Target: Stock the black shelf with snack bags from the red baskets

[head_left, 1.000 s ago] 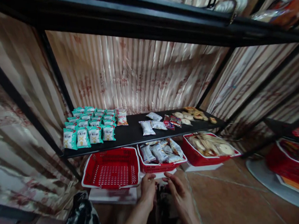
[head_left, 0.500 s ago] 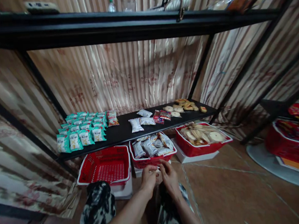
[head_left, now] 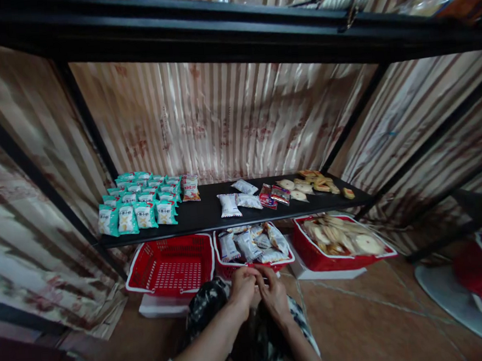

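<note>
Left of the middle red basket, glossy green packets line the flat black shelf above an empty perforated basket. The left hand and the right hand meet at the middle basket's front rim, fingers curled, tips touching; whether they pinch anything, I cannot tell. Crinkly white packets fill it. Since half a second ago, a patterned knee has slid under the left wrist.

L hand + R hand together | by middle red basket | snack packets inside
</note>
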Available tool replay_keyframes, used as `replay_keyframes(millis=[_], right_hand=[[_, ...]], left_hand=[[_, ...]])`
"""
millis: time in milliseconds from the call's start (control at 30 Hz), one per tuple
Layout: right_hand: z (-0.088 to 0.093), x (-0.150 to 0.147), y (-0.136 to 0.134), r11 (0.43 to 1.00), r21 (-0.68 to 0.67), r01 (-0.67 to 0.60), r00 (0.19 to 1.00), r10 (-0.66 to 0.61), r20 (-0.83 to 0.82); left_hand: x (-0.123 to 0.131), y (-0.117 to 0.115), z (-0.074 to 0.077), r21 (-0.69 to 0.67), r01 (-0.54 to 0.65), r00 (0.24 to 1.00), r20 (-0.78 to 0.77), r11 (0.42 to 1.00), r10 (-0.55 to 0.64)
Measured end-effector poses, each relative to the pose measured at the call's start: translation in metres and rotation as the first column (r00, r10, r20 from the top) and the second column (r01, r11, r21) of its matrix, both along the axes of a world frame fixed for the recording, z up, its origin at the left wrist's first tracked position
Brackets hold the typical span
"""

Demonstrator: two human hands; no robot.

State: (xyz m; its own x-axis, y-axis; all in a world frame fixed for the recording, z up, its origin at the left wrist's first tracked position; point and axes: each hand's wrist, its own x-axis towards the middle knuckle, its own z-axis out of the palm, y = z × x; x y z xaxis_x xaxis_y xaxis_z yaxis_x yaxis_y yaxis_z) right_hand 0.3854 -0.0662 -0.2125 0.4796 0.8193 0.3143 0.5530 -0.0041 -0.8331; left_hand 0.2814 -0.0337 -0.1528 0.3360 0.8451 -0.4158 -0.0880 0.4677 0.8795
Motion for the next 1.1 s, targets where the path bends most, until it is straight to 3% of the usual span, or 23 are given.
replay_keyframes(millis=[300,533,733,900,1100], right_hand=[[-0.007,0.03,0.019,0.999,-0.025,0.04,0.997,-0.041,-0.058],[-0.003,0.047,0.047,0.992,-0.1,0.078,0.988,-0.091,-0.129],[0.016,0.052,0.089,0.995,-0.094,0.034,0.985,-0.049,-0.167],[0.018,0.054,0.128,0.997,-0.074,-0.012,0.991,0.002,-0.132],[0.019,0.067,0.186,0.998,-0.013,-0.058,0.995,0.059,0.074]], left_hand=[[0.015,0.02,-0.001,-0.01,-0.005,0.998,-0.063,1.0,0.005],[0.005,0.067,-0.013,-0.034,-0.067,0.994,-0.091,0.997,0.064],[0.012,0.116,-0.016,-0.035,-0.101,0.994,-0.04,0.994,0.1],[0.024,0.147,-0.016,-0.02,-0.133,0.991,-0.035,0.991,0.132],[0.04,0.193,-0.034,0.017,-0.246,0.961,-0.125,0.969,0.246]])
